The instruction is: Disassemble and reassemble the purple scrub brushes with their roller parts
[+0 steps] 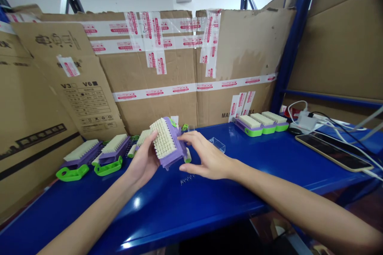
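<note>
My left hand (143, 161) is wrapped round the near side of a purple scrub brush (177, 147) with cream bristles, held tilted above the table. My right hand (209, 157) is at the brush's right edge, fingertips touching or very close to the purple body, thumb held apart below. Beside the brush shows a cream cylinder with a green end (187, 156), partly hidden. Under the hands lie several small metal pieces (187, 179), too small to name. Behind the right hand stands a small clear plastic box (218, 144).
Several similar brushes with green handles (109, 153) stand at the left of the blue table (167, 215). Three more brushes (263, 122) sit in a row at the back right. A phone (333, 152) and a power strip with cables (306, 121) lie right. Cardboard panels (155, 113) wall the back.
</note>
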The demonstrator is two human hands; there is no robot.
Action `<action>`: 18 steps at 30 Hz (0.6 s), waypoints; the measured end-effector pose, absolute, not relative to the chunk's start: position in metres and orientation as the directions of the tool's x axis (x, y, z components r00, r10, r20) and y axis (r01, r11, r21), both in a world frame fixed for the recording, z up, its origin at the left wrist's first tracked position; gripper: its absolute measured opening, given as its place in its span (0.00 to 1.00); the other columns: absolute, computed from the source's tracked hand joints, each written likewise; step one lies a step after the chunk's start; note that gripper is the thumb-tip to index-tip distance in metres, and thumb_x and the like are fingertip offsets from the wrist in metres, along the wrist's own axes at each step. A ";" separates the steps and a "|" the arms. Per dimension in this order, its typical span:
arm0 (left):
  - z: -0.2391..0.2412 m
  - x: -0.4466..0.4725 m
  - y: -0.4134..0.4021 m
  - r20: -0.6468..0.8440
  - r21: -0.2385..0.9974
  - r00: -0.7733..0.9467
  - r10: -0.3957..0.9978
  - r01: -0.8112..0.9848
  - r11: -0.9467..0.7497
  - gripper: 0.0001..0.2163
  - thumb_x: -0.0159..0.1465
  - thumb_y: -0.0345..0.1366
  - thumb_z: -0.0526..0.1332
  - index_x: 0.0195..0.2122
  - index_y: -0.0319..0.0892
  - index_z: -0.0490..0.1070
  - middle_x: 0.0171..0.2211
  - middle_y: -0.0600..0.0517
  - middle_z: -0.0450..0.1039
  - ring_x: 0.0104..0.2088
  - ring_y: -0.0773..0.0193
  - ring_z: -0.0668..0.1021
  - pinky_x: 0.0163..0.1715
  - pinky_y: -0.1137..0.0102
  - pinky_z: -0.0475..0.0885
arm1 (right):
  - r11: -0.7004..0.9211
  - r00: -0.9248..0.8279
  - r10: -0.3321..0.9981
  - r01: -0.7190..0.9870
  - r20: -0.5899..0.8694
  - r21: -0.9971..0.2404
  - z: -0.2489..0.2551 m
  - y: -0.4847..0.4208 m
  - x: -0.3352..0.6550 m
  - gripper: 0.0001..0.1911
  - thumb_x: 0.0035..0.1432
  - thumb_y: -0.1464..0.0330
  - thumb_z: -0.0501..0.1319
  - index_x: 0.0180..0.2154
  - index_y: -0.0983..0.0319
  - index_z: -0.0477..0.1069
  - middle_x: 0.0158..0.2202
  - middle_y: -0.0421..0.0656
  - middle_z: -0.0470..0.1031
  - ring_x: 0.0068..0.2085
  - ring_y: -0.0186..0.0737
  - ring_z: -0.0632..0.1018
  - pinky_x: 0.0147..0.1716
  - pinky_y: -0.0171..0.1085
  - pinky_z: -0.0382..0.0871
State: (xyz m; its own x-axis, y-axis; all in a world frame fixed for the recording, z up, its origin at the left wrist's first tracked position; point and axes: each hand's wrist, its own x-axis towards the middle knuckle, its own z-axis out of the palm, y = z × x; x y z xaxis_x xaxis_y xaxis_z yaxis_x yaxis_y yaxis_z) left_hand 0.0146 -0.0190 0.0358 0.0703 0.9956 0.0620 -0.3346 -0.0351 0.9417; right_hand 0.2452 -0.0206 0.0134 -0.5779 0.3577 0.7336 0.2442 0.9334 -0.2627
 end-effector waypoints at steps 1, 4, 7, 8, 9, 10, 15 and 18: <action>0.035 0.015 -0.018 0.062 0.947 0.055 0.997 -0.319 -0.041 0.24 0.70 0.52 0.64 0.59 0.41 0.78 0.55 0.40 0.84 0.52 0.45 0.85 0.49 0.55 0.85 | 0.931 -0.580 0.364 0.237 0.728 -0.276 0.013 -0.020 0.245 0.34 0.71 0.55 0.67 0.69 0.58 0.58 0.66 0.56 0.67 0.67 0.56 0.71 0.67 0.58 0.70; 0.028 0.014 -0.016 0.149 0.970 0.022 0.989 -0.198 -0.142 0.26 0.71 0.56 0.63 0.59 0.41 0.77 0.54 0.39 0.84 0.53 0.44 0.85 0.51 0.52 0.84 | 0.900 -0.549 0.432 0.214 0.716 -0.378 0.011 -0.020 0.244 0.29 0.74 0.57 0.64 0.68 0.57 0.58 0.63 0.53 0.70 0.61 0.51 0.76 0.63 0.56 0.74; 0.021 0.010 -0.015 0.441 0.892 0.032 0.897 0.093 -0.442 0.28 0.69 0.60 0.64 0.59 0.42 0.76 0.57 0.41 0.82 0.58 0.45 0.83 0.57 0.55 0.80 | 0.818 -0.454 0.549 0.122 0.702 -0.562 0.010 -0.020 0.242 0.23 0.75 0.59 0.62 0.65 0.56 0.58 0.57 0.49 0.73 0.52 0.45 0.79 0.56 0.52 0.78; 0.019 0.008 -0.015 0.523 0.828 0.061 0.850 0.202 -0.524 0.29 0.70 0.59 0.65 0.61 0.42 0.75 0.59 0.41 0.81 0.59 0.46 0.82 0.59 0.55 0.79 | 0.780 -0.422 0.589 0.074 0.690 -0.621 0.010 -0.019 0.241 0.22 0.76 0.59 0.61 0.64 0.56 0.58 0.55 0.48 0.73 0.49 0.44 0.80 0.53 0.51 0.79; 0.017 0.005 -0.015 0.580 0.766 0.090 0.810 0.280 -0.579 0.29 0.70 0.58 0.65 0.63 0.43 0.72 0.60 0.42 0.80 0.59 0.47 0.82 0.59 0.55 0.79 | 0.738 -0.395 0.627 0.026 0.671 -0.674 0.011 -0.019 0.240 0.21 0.76 0.58 0.60 0.63 0.55 0.58 0.53 0.47 0.73 0.47 0.43 0.80 0.50 0.50 0.80; 0.016 0.003 -0.015 0.624 0.701 0.123 0.771 0.347 -0.623 0.30 0.69 0.58 0.67 0.64 0.43 0.70 0.60 0.41 0.80 0.58 0.47 0.83 0.58 0.55 0.79 | 0.695 -0.378 0.662 -0.014 0.647 -0.719 0.011 -0.018 0.240 0.21 0.76 0.57 0.60 0.62 0.55 0.57 0.52 0.46 0.73 0.44 0.42 0.80 0.48 0.49 0.80; 0.014 -0.006 -0.015 0.815 0.232 0.270 0.512 0.657 -0.717 0.34 0.63 0.57 0.74 0.63 0.41 0.71 0.53 0.41 0.83 0.49 0.47 0.86 0.50 0.54 0.82 | 0.559 -0.388 0.758 -0.028 0.524 -0.829 0.010 -0.013 0.239 0.25 0.73 0.52 0.62 0.61 0.55 0.60 0.46 0.43 0.75 0.39 0.40 0.79 0.43 0.47 0.80; 0.019 -0.009 -0.016 0.836 -0.154 0.482 0.261 0.664 -0.731 0.32 0.66 0.53 0.73 0.65 0.41 0.70 0.54 0.40 0.82 0.51 0.46 0.86 0.53 0.54 0.80 | 0.530 -0.405 0.779 0.016 0.479 -0.848 0.006 -0.011 0.238 0.26 0.72 0.49 0.63 0.61 0.56 0.63 0.48 0.45 0.77 0.41 0.42 0.80 0.42 0.46 0.78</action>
